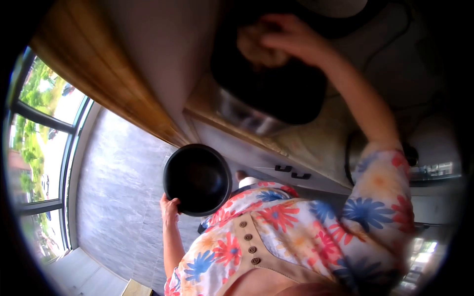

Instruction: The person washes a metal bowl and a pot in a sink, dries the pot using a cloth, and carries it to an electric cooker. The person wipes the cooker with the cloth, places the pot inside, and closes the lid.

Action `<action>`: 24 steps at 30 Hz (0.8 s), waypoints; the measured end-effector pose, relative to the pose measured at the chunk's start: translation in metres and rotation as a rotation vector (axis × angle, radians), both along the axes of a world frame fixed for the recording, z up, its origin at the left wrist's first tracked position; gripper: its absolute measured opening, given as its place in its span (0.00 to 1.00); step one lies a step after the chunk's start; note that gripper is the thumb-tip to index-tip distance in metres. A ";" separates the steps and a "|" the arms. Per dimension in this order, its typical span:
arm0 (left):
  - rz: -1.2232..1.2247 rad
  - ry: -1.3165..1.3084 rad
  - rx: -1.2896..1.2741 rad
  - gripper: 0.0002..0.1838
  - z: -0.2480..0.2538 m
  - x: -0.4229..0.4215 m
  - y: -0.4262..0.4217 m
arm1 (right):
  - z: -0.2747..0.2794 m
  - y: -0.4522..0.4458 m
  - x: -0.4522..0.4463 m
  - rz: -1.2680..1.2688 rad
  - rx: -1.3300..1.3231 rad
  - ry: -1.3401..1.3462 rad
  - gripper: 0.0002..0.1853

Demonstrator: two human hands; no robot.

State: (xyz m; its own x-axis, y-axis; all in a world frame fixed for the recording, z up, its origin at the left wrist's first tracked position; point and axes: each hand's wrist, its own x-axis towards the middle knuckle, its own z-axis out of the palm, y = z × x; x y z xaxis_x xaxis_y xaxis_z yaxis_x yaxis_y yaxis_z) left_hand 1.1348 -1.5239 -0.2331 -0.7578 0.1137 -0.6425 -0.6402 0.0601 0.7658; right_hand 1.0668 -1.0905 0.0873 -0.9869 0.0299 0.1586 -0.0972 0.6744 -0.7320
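Note:
My left hand (170,206) grips the rim of a round black inner pot (197,180), the kind that sits in a rice cooker. The pot is tilted so that its dark inside faces me, and I make out nothing in it. Higher up, my right hand (291,38) is closed on a crumpled brownish cloth (261,48), slightly blurred. The cloth is over a dark appliance with rounded corners (291,103) and a shiny front, on the counter. Shadow hides whether the cloth touches it.
The counter (207,96) runs diagonally, with black-handled cabinet doors (291,172) below. A round pale object (333,6) is at the top edge. A shiny metal appliance (355,153) stands near my right arm. Grey tiled floor (121,182) and a large window (42,148) are at the left.

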 end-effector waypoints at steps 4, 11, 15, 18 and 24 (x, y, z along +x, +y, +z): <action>0.022 -0.029 -0.006 0.16 0.001 0.004 -0.007 | -0.046 -0.025 -0.058 0.042 0.181 0.074 0.27; 0.026 -0.071 -0.032 0.17 -0.025 0.015 -0.016 | -0.055 -0.049 0.028 0.291 0.178 -0.334 0.16; 0.059 -0.053 -0.019 0.17 -0.007 0.016 -0.011 | -0.073 -0.034 0.080 0.571 -0.094 -0.497 0.11; 0.112 0.005 0.000 0.18 0.006 0.018 -0.003 | -0.105 -0.006 0.104 0.593 -0.129 -0.317 0.13; 0.256 0.151 0.133 0.20 0.089 0.063 0.022 | -0.126 0.062 0.178 0.426 -0.682 -0.333 0.16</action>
